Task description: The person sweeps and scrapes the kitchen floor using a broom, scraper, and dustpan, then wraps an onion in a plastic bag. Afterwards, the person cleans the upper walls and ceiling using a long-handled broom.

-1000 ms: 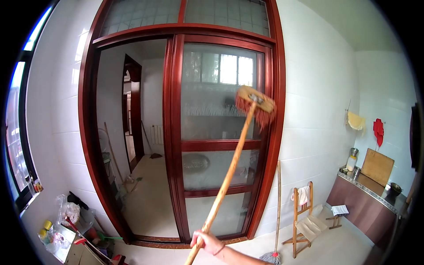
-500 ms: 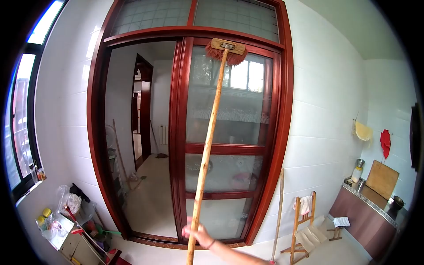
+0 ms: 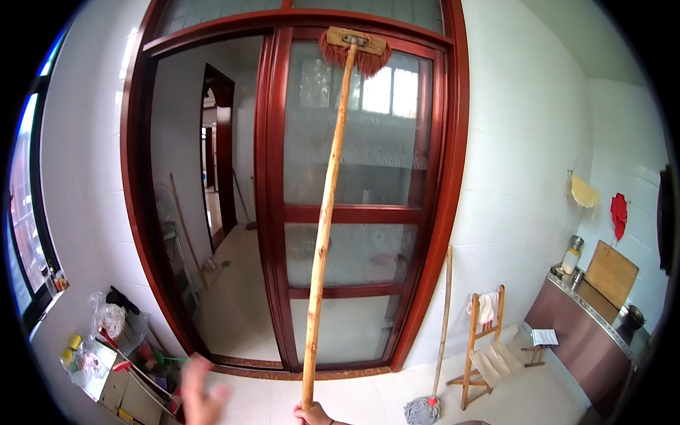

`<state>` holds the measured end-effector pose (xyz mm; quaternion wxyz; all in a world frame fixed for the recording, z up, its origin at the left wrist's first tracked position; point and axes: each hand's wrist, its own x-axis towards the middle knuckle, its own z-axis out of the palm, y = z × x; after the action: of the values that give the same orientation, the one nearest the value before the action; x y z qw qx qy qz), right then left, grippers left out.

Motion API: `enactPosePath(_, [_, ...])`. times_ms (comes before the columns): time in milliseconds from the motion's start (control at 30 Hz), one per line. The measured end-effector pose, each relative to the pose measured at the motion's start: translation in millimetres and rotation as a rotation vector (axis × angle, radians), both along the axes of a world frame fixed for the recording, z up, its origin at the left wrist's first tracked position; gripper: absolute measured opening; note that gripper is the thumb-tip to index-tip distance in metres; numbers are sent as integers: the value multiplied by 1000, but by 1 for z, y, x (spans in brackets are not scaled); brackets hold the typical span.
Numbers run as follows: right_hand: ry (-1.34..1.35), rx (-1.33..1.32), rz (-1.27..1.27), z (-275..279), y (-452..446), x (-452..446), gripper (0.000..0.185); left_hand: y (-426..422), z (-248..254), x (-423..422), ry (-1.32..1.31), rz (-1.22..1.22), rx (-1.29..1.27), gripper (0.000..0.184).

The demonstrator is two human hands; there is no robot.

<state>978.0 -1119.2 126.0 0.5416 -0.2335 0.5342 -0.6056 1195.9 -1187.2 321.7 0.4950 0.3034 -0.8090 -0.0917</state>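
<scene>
A long-handled broom (image 3: 327, 212) stands nearly upright before me, its wooden head and reddish bristles raised at the top of the glass sliding door (image 3: 358, 283). I cannot tell whether the bristles touch the door frame. My right hand (image 3: 313, 414) is wrapped around the lower end of the pole, at the bottom edge of the view. To the left of the pole, my left hand (image 3: 202, 393) is raised with its fingers apart and holds nothing; motion blurs it somewhat.
A mop (image 3: 423, 409) leans against the white wall beside a wooden folding chair (image 3: 489, 361) and a small stool (image 3: 542, 340). At right is a counter (image 3: 581, 326) with a cutting board (image 3: 610, 275). Bags and bottles crowd a low cabinet (image 3: 131, 389) at left. The doorway's left half is open.
My right hand is lower on the broom pole, and my left hand has come into view at lower left. The view has tilted downward, showing the mop head on the floor.
</scene>
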Motion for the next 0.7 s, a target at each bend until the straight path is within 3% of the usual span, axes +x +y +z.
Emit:
enactPosePath(33, [-34,-21,-1,16,4,1,11,-3,40,20,26,249,-293,52])
enactPosePath(100, [-2,15,30,17,6,1,11,-1,88,57,47,539,-580,52])
enactPosePath(200, [51,86,88,6,-2,-4,8,-5,106,85,12,715,-728,51])
enactPosePath(267, [151,115,45,-49,-21,-8,4,-6,102,94,-18,748,-741,50])
enactPosePath(400, [176,122,110,-20,-14,-9,1,-6,85,98,-48,752,-704,49])
enactPosePath(700, [168,90,109,-66,-27,-5,4,11,21,91,-53,673,-460,47])
